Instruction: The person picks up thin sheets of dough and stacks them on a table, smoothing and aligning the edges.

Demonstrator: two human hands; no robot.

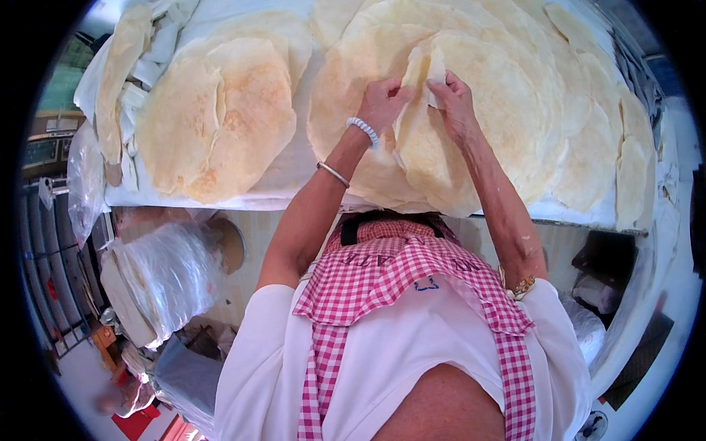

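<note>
Before me lies a wide layered spread of thin, round, pale flatbreads [513, 105]. My left hand [385, 102] pinches the raised edge of one flatbread [436, 149] between thumb and fingers. Close beside it, my right hand [455, 105] grips a pale lifted flap [437, 69] of what looks like the same sheet. A narrow fold stands up between the two hands, running away from me. The fingertips of both hands are partly hidden by the sheet and by their own knuckles.
A smaller stack of browned flatbreads [242, 121] with a lengthwise crease lies to the left on the white-covered table [287, 171]. Folded strips [127, 71] line the far left edge, and another folded flatbread [633, 160] the right. Below left stands a plastic-wrapped bundle [171, 275].
</note>
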